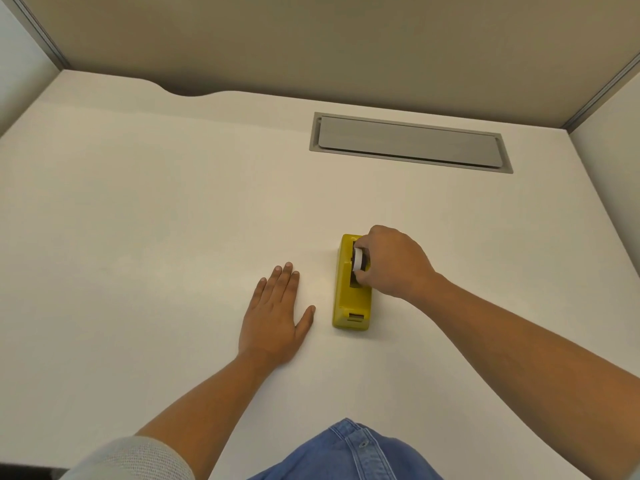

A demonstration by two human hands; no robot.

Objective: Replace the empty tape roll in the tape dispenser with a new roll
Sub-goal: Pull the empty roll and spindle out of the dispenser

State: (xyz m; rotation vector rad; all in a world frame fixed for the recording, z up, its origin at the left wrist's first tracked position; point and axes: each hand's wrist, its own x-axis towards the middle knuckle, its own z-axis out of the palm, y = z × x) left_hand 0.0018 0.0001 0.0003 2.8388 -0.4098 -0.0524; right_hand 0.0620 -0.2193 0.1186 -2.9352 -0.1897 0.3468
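A yellow tape dispenser (pixel 350 299) lies on the white desk right of centre, its long axis running away from me. A tape roll (pixel 358 259) with a white face and dark rim stands on edge in the dispenser's slot. My right hand (pixel 391 261) comes in from the right and its fingers are closed around that roll, covering its right side. My left hand (pixel 275 317) rests flat on the desk just left of the dispenser, fingers spread, holding nothing and not touching it.
A grey cable-tray lid (pixel 408 142) is set into the white desk (pixel 156 220) at the back right. Beige partition panels (pixel 311 39) wall off the far side and both sides. My blue denim clothing (pixel 349 452) shows at the near edge.
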